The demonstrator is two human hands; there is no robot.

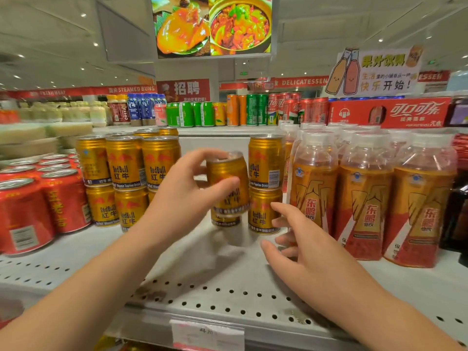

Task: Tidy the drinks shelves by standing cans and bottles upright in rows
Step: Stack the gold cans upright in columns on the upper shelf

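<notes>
Perforated shop shelf [228, 295]: left hand [182, 196] is gripping a tilted Red Bull can [228, 173] mid-wall; right hand [301, 244] hovering open, empty. Can probably full, rigid, slick.

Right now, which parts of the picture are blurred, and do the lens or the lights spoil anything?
Head view: the gold Red Bull can in the left hand is motion-blurred, its label doubled. Head view: the red cans at the left edge are smeared, and the orange bottles on the right lean outward, wide-angle distortion. Head view: the food screen overhead glares, oversaturated.
</notes>
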